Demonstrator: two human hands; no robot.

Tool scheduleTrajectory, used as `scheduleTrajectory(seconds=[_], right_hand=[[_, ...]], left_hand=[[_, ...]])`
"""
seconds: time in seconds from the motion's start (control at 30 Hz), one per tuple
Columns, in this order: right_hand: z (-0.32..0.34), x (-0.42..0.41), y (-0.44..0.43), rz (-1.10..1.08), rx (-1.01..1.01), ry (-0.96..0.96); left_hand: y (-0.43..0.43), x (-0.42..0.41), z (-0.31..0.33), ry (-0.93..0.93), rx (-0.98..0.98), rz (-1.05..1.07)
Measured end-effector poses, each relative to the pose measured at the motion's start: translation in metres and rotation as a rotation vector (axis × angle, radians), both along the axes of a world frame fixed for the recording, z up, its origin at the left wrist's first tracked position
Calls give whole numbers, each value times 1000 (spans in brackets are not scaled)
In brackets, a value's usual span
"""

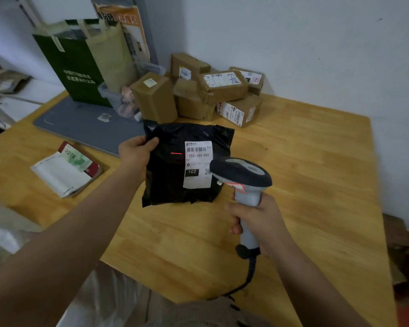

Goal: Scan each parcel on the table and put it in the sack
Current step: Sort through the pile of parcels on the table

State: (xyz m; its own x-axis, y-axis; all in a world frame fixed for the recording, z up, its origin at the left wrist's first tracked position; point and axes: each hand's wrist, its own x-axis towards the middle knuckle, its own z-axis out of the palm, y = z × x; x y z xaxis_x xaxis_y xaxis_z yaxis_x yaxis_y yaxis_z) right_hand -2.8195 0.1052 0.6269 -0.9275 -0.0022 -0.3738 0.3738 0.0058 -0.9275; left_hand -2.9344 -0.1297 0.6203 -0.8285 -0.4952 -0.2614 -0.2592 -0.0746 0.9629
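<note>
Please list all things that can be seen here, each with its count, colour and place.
parcel: one, black, table centre
boxes: about six, brown, piled by far wall
bag: one, green, upright at mat's far end
mat: one, grey, table's left
booklets: small stack, white and red, near left
scanner: one, grey and black, pointing at parcel
table: one, light wood, under everything
left grip: one, bare, holds parcel's upper left corner
right grip: one, bare, holds scanner handle

Holding a black plastic parcel (170, 180) tilted over the worktop (305, 161), white label (197, 164) facing up, red scan line (176, 153) glowing just left of it. Pointing a grey scanner (243, 175) at it. Showing brown cardboard parcels (198, 95) heaped at the far edge.
</note>
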Motion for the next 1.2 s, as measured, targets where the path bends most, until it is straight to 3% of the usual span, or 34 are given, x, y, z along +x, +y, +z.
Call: scheduleTrajectory(seconds=[0.7, 1.2], right_hand=[[14, 18, -7, 54, 31, 34], [19, 22, -17, 100, 17, 62]], left_hand=[[-15, 25, 10, 103, -36, 104], [-32, 42, 10, 75, -20, 167]])
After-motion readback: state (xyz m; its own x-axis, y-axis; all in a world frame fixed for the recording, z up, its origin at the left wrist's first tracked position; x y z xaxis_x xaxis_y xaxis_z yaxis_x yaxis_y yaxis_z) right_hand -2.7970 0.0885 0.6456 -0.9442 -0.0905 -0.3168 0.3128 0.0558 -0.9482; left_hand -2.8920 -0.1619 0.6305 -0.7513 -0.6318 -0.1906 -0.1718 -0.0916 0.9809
